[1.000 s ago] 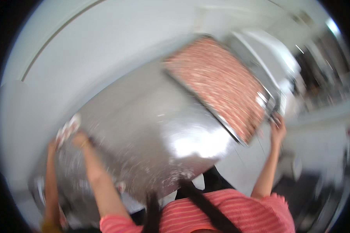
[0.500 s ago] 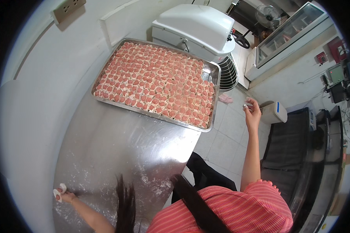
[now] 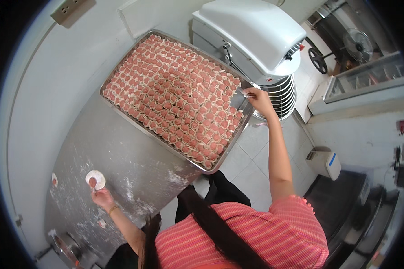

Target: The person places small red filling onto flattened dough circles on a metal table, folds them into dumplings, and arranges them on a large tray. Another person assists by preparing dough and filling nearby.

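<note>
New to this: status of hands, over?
Left hand at meat-topped dough round. Right hand at corner of tray, grip unclear. Tray mostly full of meaty pieces. White machine beside tray, blocking neither hand.

What the right fingers (image 3: 251, 93) hold, if anything, is too small to tell

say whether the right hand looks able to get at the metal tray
Probably yes: the right hand is at the bare end of the metal tray, and nothing visible stands between them; the white machine is behind, not in the way.
</note>
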Demonstrator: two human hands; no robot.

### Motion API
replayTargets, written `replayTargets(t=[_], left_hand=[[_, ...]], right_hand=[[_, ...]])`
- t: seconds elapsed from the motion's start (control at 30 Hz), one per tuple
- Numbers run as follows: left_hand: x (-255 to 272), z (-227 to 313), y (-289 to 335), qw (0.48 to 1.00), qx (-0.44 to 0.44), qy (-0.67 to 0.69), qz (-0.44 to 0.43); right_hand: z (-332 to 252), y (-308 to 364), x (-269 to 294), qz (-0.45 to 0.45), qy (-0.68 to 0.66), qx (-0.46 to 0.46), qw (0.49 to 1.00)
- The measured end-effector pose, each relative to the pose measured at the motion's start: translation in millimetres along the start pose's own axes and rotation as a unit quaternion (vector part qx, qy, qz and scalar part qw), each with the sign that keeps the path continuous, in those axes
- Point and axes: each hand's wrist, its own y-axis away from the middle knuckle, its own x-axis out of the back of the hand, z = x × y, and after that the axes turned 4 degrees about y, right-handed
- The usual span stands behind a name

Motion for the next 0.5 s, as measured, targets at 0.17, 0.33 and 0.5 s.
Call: replayTargets(t=[0.17,0.33,0.5], left_hand=[[-44,-65,77,0.998,0.042,0.012,0.036],[-54,-113,115,0.994,0.092,0.052,0.026],[-112,-138,137,0.994,0.087,-0.027,0.063]], right_hand=[[22,-29,-6,-0.163,0.049,0.109,0.979],[39,-32,-22,-0.203,0.03,0.187,0.961],[42,-35,-33,-0.226,-0.007,0.211,0.951]])
